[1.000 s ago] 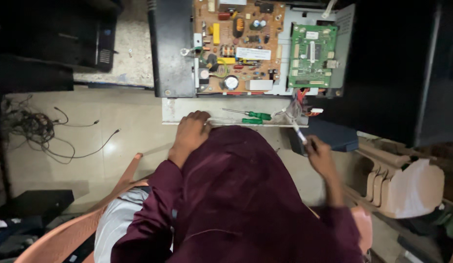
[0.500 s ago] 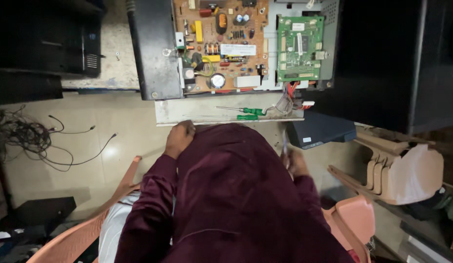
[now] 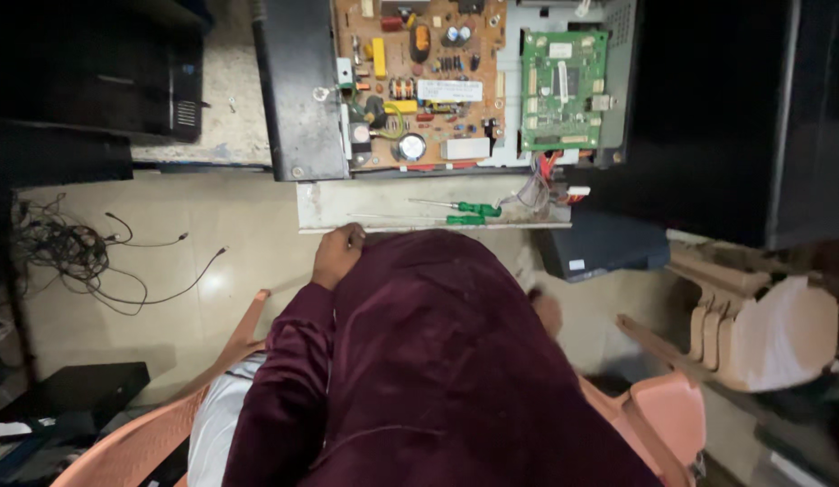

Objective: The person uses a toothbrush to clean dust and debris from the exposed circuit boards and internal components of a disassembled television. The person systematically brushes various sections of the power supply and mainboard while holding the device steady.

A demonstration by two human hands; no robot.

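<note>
In the head view, an opened machine lies on the far side, its bare insides facing up: a brown power board (image 3: 419,86) with a long white rectangular label at its middle and a yellow block near its far left corner, and to its right a smaller green circuit board (image 3: 564,90) with a small white label at its far edge. A black cover panel (image 3: 298,90) stands along the left of the brown board. Just near of the boards runs a pale metal ledge (image 3: 365,206), and on it lie two green-handled screwdrivers (image 3: 469,215), side by side, with a bundle of red and white wires (image 3: 550,185) to their right. The left hand (image 3: 336,254) rests with curled fingers on the near edge of this ledge, holding nothing that can be seen; the screwdrivers lie to its right and slightly farther, apart from it. The right hand (image 3: 544,307) is blurred and mostly hidden behind the maroon sleeve (image 3: 437,361), so its grip cannot be told. A dark box (image 3: 600,245) with a small white sticker lies on the floor right of it. Loose black cables (image 3: 77,257) sprawl at the left.
</note>
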